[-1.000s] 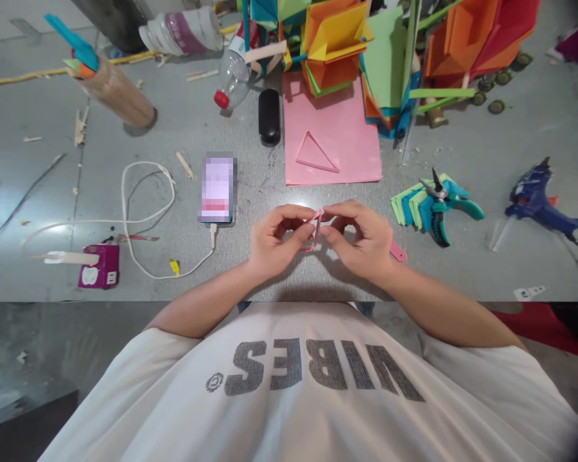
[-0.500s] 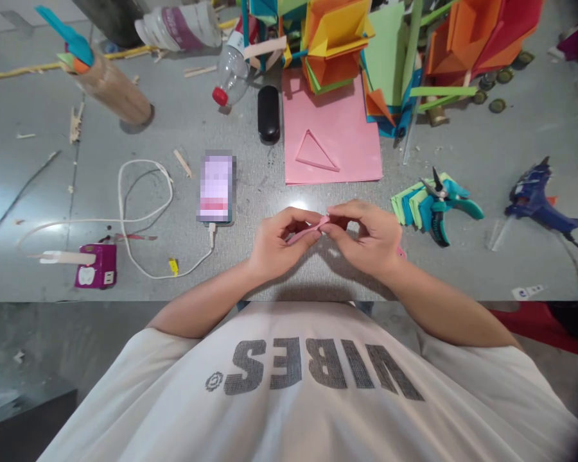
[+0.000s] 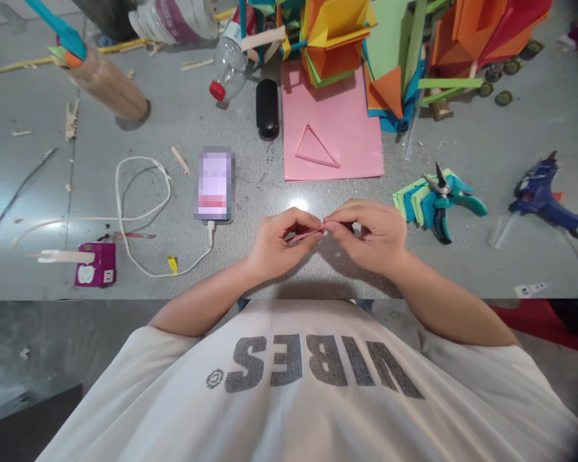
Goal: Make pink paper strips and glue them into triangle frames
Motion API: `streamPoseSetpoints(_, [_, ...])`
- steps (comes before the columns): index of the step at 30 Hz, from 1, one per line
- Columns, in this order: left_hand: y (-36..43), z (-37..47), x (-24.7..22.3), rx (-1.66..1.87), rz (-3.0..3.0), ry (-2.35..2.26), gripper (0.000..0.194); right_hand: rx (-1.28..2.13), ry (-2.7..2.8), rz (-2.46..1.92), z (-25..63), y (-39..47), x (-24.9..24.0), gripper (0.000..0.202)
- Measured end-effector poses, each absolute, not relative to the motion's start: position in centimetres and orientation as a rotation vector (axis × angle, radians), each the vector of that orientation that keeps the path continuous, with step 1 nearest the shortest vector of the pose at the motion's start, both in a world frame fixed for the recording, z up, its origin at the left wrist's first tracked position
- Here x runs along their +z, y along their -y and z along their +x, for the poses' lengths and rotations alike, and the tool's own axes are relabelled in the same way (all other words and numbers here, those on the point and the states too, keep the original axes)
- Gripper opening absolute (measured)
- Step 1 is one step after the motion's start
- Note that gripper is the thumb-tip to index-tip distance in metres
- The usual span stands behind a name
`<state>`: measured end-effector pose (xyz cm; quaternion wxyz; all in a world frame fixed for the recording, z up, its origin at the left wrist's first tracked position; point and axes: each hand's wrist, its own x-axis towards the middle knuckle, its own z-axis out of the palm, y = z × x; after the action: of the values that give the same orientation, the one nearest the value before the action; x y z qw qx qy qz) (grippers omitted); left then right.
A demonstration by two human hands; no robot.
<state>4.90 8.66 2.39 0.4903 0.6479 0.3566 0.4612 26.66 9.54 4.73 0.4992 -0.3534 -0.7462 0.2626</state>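
Note:
A narrow pink paper strip (image 3: 298, 237) is pinched between my two hands, close above the table's front part. My left hand (image 3: 280, 242) grips its length between thumb and fingers. My right hand (image 3: 368, 235) pinches its end, fingertips meeting those of the left; the very end of the strip is hidden by the fingers. Beyond the hands lies pink paper (image 3: 356, 147), with a pink strip folded into a triangle (image 3: 316, 147) on top.
Green-handled pliers (image 3: 446, 196) rest on folded green and blue paper (image 3: 414, 202) at the right, with a blue glue gun (image 3: 539, 192) farther out. A charging phone (image 3: 214, 185) lies left. Colourful folded paper pieces (image 3: 340, 32), a black case (image 3: 267, 109) and a bottle (image 3: 230, 67) stand behind.
The strip's end, which showed as a small pink fold between the fingertips, is now mostly covered by my right thumb and fingers. The camera view has shifted slightly.

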Motion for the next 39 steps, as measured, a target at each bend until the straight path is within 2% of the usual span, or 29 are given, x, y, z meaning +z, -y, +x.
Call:
streamPoseSetpoints(7, [-8.7,5.0,3.1,1.037,1.427,-0.819,0.017,1.09,1.523,-1.023,27.1,-10.1,5.1,0.035])
streamPoseSetpoints(11, [-9.1,5.1,3.3,1.025,1.354,-0.812,0.029,1.247,1.416,-1.035,27.3,-10.5,4.7,0.049])
streamPoseSetpoints(15, [-9.3,5.2,2.9,0.98,1.312,-0.813,0.043,1.237,1.434,-1.044,27.0,-10.3,4.4,0.056])
streamPoseSetpoints(20, [-9.2,5.3,2.3,0.971,1.362,-0.817,0.032,1.081,1.455,-1.105,27.2,-11.0,3.6,0.069])
streamPoseSetpoints(29, [-9.5,5.2,1.5,1.124,1.504,-0.827,0.019,0.872,1.359,-0.947,28.0,-13.4,1.4,0.042])
streamPoseSetpoints(35, [-9.5,5.2,1.9,1.099,1.389,-0.829,0.027,0.821,1.69,-0.779,27.4,-11.6,2.8,0.003])
streamPoseSetpoints(39, [-9.8,5.3,2.5,1.022,1.098,-0.774,0.037,0.68,1.807,-0.689,26.5,-10.4,3.2,0.014])
